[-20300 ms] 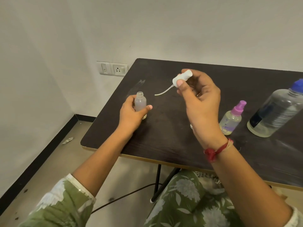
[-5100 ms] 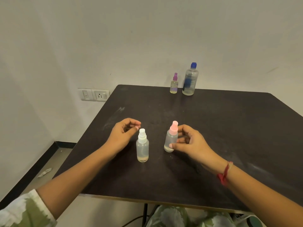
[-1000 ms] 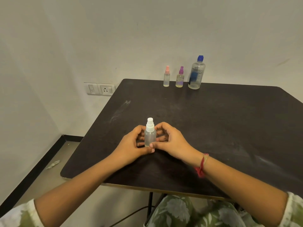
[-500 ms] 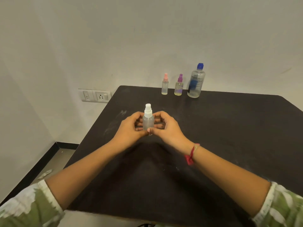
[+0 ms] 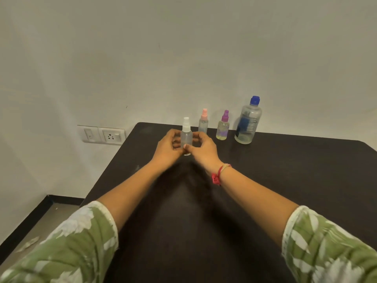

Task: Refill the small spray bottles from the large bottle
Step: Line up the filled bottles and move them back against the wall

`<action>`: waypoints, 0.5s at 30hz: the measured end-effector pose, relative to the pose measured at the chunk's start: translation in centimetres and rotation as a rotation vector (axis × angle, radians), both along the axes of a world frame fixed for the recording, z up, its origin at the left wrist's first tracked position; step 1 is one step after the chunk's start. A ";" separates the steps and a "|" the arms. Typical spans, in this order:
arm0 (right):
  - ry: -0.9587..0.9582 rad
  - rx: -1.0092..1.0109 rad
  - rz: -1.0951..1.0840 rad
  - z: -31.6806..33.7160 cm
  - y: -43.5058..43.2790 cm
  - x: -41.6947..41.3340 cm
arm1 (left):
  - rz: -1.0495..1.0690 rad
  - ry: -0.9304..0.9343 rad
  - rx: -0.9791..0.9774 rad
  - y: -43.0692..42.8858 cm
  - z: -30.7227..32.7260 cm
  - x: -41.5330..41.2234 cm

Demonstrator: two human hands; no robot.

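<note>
A small clear spray bottle with a white cap (image 5: 186,134) stands upright far out on the dark table (image 5: 285,180). My left hand (image 5: 168,147) grips it from the left and my right hand (image 5: 201,149) grips it from the right, fingers curled round its body. Just behind it, in a row along the table's far edge, stand a pink-capped spray bottle (image 5: 203,122), a purple-capped spray bottle (image 5: 223,127) and the large clear bottle with a blue cap (image 5: 247,121). The white-capped bottle's base is hidden behind my fingers.
A white wall rises right behind the bottle row. A switch and socket plate (image 5: 102,134) is on the wall to the left. The table's left edge drops to a floor with a black skirting.
Both hands have carried the white-capped bottle away from me across the table, from its middle to beside the pink-capped bottle in the far row. The other bottles have not moved.
</note>
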State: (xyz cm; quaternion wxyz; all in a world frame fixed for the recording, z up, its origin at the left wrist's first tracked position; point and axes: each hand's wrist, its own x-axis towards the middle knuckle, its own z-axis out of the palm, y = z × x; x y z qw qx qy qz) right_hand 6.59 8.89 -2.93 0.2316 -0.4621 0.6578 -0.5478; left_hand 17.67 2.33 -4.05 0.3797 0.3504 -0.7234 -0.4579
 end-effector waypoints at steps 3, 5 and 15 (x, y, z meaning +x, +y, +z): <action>-0.004 0.000 -0.062 -1.1 -2.0 -0.9 | 0.014 0.000 0.002 -2.1 -1.2 -1.6; -0.021 0.002 -0.095 -1.6 -3.2 -1.5 | 0.013 -0.001 -0.002 -3.4 -1.7 -2.5; 0.019 -0.010 -0.165 -2.8 -7.7 -2.8 | 0.052 0.002 -0.005 -7.6 -2.8 -4.7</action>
